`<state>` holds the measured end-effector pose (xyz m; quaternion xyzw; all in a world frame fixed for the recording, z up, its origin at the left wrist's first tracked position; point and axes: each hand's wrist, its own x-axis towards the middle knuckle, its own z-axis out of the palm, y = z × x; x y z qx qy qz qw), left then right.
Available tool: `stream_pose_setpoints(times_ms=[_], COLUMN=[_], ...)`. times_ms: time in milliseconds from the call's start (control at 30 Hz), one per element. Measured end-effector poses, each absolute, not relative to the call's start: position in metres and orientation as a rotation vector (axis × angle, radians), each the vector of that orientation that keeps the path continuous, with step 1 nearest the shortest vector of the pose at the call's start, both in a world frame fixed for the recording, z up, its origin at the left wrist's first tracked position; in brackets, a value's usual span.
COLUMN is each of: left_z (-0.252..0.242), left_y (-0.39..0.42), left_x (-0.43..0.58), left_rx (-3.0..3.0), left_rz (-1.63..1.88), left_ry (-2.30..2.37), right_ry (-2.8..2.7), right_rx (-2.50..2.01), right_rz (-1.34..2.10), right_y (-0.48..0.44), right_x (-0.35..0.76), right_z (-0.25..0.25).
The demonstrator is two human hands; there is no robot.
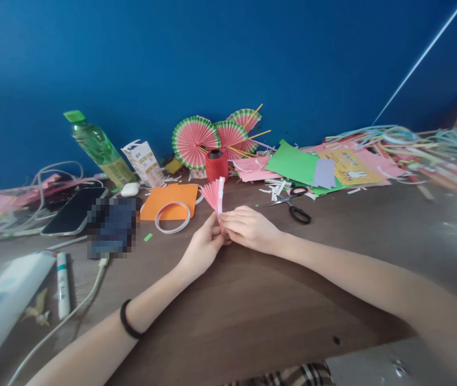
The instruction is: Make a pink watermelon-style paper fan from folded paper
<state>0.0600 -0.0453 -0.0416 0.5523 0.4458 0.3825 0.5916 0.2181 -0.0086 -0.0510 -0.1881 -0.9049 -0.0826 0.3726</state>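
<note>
Head view: a small pleated pink paper fan [215,194] was held upright just above the wooden table [232,311], near its middle, with a white strip seen along its right edge. Its lower end was pinched between the fingertips of the left hand [202,249] and the right hand [249,229]. Both sets of fingers were closed on the paper and touched one another. The step in hand was judged to be the gathering of the folds at the base, the top being spread open. A next move would call for a firm pinch at that base, so that the pleats were not let spring apart. A ring of tape [172,217] on an orange sheet [170,199] was seen near on the left, black scissors [294,207] on the right, and finished watermelon-coloured fans [194,140] further back.
</note>
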Motion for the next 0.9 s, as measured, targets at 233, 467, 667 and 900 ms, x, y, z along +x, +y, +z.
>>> stream_pose_setpoints(times_ms=[233, 467, 667, 900], left_z=[-0.0415, -0.0462, -0.0442, -0.0433], left_y=[-0.0427, -0.0428, -0.0439, -0.0426], left_x=[0.0615, 0.0604, 0.0607, 0.0614], left_rx=[1.181, 1.232, 1.287, 1.242], left_rz=[0.913, 0.923, 0.898, 0.916], left_ry=[1.026, 1.037, 1.042, 1.033], right_ry=[-2.279, -2.412, -2.347, -2.276], right_rx=[-0.515, -0.502, -0.499, -0.537], right_rz=[0.035, -0.165, -0.159, 0.046], right_y=[-0.0065, -0.0067, -0.0076, -0.0061], right_x=[0.2215, 0.2210, 0.2183, 0.2194], right_z=[-0.0548, -0.0505, -0.0517, -0.0587])
